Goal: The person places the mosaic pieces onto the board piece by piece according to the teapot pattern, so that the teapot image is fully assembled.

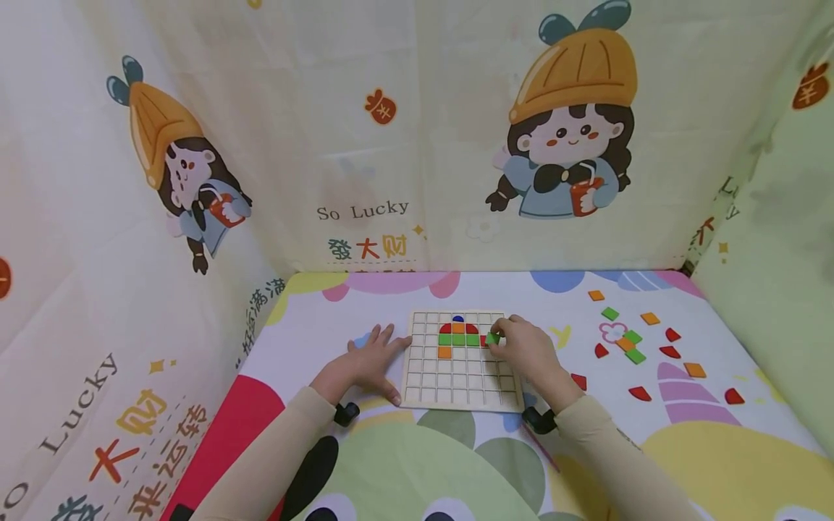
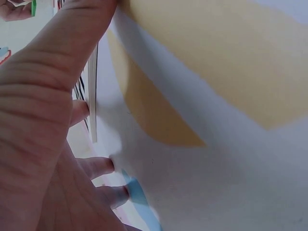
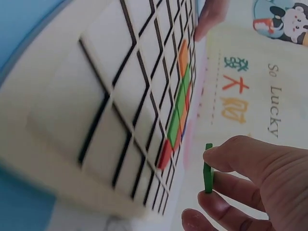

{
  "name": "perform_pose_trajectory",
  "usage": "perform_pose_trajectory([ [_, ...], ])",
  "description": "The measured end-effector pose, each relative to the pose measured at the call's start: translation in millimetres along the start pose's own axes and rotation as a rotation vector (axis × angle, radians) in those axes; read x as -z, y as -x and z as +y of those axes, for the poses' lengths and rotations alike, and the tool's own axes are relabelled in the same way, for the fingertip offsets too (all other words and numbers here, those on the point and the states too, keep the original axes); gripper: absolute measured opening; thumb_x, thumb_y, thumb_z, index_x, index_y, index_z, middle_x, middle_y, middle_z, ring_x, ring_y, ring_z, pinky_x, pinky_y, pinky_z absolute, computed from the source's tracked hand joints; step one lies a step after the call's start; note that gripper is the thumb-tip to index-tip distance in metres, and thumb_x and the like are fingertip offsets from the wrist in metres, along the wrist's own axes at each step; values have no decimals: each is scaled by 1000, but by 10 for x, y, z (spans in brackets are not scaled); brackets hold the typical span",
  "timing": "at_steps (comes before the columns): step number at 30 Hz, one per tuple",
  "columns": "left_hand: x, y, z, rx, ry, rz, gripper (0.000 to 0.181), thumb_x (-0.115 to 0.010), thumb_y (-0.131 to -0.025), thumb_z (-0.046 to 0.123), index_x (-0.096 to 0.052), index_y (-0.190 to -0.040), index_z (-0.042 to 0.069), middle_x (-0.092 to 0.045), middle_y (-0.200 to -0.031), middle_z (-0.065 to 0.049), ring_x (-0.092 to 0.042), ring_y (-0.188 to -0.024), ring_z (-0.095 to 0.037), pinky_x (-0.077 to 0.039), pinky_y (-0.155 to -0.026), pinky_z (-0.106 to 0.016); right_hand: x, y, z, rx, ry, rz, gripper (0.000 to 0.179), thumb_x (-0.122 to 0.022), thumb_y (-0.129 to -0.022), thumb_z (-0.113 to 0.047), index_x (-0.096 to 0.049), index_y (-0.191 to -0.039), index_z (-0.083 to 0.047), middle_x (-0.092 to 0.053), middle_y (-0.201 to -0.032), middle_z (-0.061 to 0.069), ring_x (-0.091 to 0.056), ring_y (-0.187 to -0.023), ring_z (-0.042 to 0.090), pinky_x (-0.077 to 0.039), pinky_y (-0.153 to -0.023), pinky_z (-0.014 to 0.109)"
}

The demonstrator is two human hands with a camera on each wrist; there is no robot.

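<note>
A wooden grid board (image 1: 430, 396) lies on the patterned cloth, with green, orange, red and blue tiles in its upper cells. My right hand (image 1: 531, 354) pinches a green square tile (image 3: 208, 168) between thumb and fingers, held above the board's right side. Beside that tile a red piece (image 3: 164, 155) sits at the right end of the green row (image 1: 458, 339). Below the row's left end is an orange tile (image 1: 444, 352). With fingers spread, my left hand (image 1: 368, 365) rests at the board's left edge, thumb near the lower corner and a fingertip touching the side.
Loose orange, green and red pieces are scattered on the cloth to the right, among them an orange tile (image 1: 695, 370) and a red piece (image 1: 734, 396). A thin stick (image 1: 542, 450) lies below the board's right corner. Printed curtains (image 1: 456, 239) enclose the table's back and sides.
</note>
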State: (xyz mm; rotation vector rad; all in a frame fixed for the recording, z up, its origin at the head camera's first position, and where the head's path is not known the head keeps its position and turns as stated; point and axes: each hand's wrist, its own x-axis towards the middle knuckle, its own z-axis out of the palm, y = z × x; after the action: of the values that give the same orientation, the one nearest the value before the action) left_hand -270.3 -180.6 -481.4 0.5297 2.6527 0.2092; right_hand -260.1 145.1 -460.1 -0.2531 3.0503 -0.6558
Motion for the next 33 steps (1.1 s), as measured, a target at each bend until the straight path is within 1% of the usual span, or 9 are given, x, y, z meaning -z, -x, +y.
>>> perform_pose_trajectory([
  [6, -10, 16, -3, 0, 3, 1, 126, -90, -61, 67, -26, -164, 34, -6, -174, -16, -2, -159, -46, -17, -105, -88, -145, -35, -93, 35, -6, 8, 26, -78, -87, -22, -74, -110, -10, -68, -100, 7, -62, -79, 21, -56, -70, 40],
  [10, -22, 26, -30, 1, 2, 7, 127, -91, -60, 67, -26, -164, 34, -6, -174, -17, -2, -159, -46, -18, -105, -88, -245, -75, -172, 41, -20, -12, 27, -79, -87, -23, -74, -109, -10, -66, -95, 4, -60, -77, 20, -54, -69, 40],
  [14, -35, 28, -44, -8, 8, 15, 128, -91, -59, 67, -26, -164, 33, -8, -174, -18, -4, -159, -47, -18, -103, -89, -380, -104, -222, 50, -17, -24, 26, -81, -88, -25, -74, -109, -11, -67, -95, 2, -62, -80, 18, -55, -72, 39],
  [18, -30, 22, -31, -20, 18, 14, 127, -91, -59, 67, -27, -164, 33, -8, -174, -18, -3, -159, -48, -17, -103, -90, -483, -107, -261, 67, -9, -17, 24, -82, -88, -26, -75, -107, -12, -69, -97, 2, -63, -83, 18, -57, -74, 39],
  [23, -15, -5, -35, -10, 4, 14, 127, -91, -59, 68, -26, -164, 34, -6, -174, -17, -2, -159, -48, -17, -104, -90, -503, -114, -347, 96, 5, 6, 22, -83, -88, -23, -76, -107, -16, -70, -101, 1, -66, -87, 18, -58, -75, 41],
  [27, -7, -10, -37, -17, 13, 20, 127, -91, -59, 67, -27, -164, 34, -6, -174, -17, -2, -159, -48, -17, -104, -90, -509, -135, -389, 88, 8, 5, 19, -83, -88, -21, -77, -106, -18, -70, -104, 0, -68, -91, 19, -59, -78, 41],
  [33, 3, 10, -2, -20, 20, 17, 127, -91, -60, 66, -27, -164, 34, -6, -174, -18, -2, -159, -48, -16, -104, -89, -535, -132, -379, 71, -22, 4, 15, -84, -87, -18, -79, -101, -17, -70, -102, 0, -69, -92, 19, -59, -81, 41],
])
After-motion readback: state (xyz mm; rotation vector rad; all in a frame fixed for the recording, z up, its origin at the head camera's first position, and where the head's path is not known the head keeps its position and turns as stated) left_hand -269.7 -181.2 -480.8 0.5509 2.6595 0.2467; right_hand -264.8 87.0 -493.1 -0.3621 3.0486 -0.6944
